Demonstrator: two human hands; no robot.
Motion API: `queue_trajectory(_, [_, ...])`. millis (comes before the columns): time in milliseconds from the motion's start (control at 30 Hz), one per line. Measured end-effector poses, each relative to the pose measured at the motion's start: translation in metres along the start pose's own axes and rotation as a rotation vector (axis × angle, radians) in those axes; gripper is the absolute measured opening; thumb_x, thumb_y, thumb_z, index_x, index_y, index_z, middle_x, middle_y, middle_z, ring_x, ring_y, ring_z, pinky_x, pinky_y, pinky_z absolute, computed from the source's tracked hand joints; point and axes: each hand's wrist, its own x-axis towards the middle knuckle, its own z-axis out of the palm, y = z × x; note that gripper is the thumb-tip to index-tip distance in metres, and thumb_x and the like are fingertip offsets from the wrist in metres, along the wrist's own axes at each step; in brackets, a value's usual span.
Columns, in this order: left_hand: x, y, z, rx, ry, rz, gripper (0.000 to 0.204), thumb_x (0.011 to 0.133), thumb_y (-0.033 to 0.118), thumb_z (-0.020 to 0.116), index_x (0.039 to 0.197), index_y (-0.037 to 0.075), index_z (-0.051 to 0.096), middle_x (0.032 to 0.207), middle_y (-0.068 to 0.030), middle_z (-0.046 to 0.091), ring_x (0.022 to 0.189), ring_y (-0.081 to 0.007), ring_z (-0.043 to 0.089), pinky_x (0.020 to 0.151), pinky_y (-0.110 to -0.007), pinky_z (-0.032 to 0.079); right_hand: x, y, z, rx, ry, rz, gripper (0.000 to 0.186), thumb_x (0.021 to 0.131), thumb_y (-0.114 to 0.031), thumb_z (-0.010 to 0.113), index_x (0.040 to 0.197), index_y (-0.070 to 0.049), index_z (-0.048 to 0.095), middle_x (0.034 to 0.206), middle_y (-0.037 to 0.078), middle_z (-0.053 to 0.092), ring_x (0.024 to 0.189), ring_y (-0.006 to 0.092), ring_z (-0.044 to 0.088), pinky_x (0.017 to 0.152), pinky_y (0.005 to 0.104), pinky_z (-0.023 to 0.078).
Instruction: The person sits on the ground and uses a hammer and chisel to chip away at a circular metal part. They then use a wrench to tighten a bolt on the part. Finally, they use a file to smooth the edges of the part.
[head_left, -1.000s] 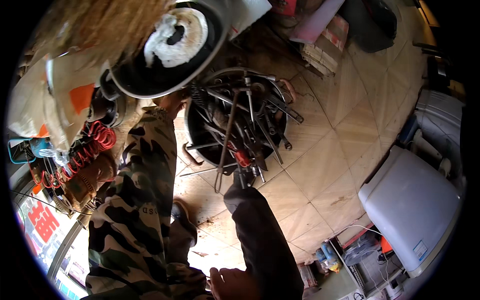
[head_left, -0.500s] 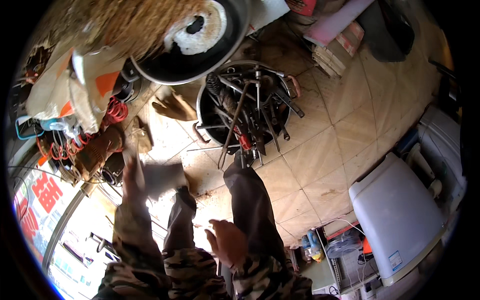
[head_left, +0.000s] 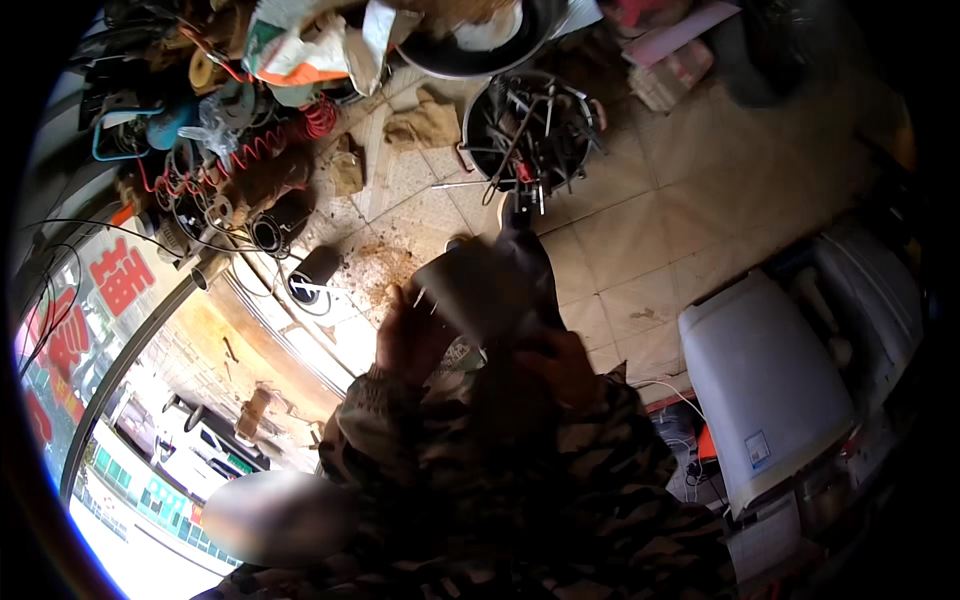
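Close in front of my body, a dark, flat, roughly rectangular object (head_left: 482,288) is raised; blur and shadow hide its exact kind. My left hand (head_left: 403,335) grips its left edge, with the fingers partly in shadow. By the object's lower right is my right hand (head_left: 562,368), its fingers bent, dark and smeared, so whether they hold the object is hard to make out. Both sleeves have a camouflage pattern. Beyond my feet stands a round metal basin (head_left: 470,160) heaped with wrenches and other hand tools (head_left: 535,125).
At the left are a coiled red hose (head_left: 320,117), dark cylindrical parts (head_left: 268,232) and a pile of sacks (head_left: 300,60). A brown cloth glove (head_left: 425,122) lies on the tiled floor (head_left: 620,235). A large pale plastic housing (head_left: 765,380) stands at the right.
My left hand has brought the dark object rightward, in front of my body. My right hand has come up toward it. The whole view has shifted, with the basin now farther away.
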Motion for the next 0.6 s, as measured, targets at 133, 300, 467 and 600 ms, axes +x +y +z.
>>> queue_trajectory(133, [-0.031,-0.004,0.112,-0.092,-0.388,-0.233,0.097,0.089,0.074,0.051,0.156,0.008,0.028,0.157,-0.0182,0.035,0.138,-0.0383,0.042,0.111,-0.057,0.037,-0.038,-0.130,-0.087,0.099,0.450,0.399,0.023,0.087,-0.021,0.070,0.103,-0.005,0.073,0.103,0.019,0.073,0.084,0.0342,0.072,0.071,0.0382,0.055])
queue_trajectory(300, [-0.056,-0.074,0.225,0.534,-0.736,-0.239,0.106,0.086,0.047,0.077,0.160,0.009,0.012,0.163,-0.0214,0.022,0.145,-0.0386,0.034,0.112,-0.053,0.038,-0.094,-0.197,-0.165,-0.612,0.814,0.254,0.019,0.083,-0.012,0.075,0.100,-0.004,0.072,0.091,0.020,0.069,0.079,0.0385,0.068,0.065,0.0425,0.052])
queue_trajectory(467, [-0.044,-0.168,0.333,1.071,-0.725,-0.060,0.109,0.079,0.034,0.085,0.158,0.001,0.017,0.146,-0.0152,0.049,0.133,-0.0242,0.050,0.106,-0.038,0.045,-0.156,-0.206,-0.283,-0.195,0.981,0.128,0.017,0.091,-0.013,0.069,0.103,-0.001,0.069,0.085,0.020,0.068,0.072,0.0337,0.068,0.065,0.0375,0.052])
queue_trajectory(600, [-0.046,-0.253,0.434,0.990,-0.816,-0.081,0.121,0.071,0.042,0.089,0.157,-0.002,0.017,0.145,-0.0167,0.049,0.134,-0.0250,0.048,0.109,-0.039,0.042,-0.227,-0.199,-0.390,0.240,0.931,0.235,0.020,0.097,-0.016,0.061,0.106,0.001,0.067,0.086,0.018,0.070,0.075,0.0205,0.068,0.068,0.0322,0.051])
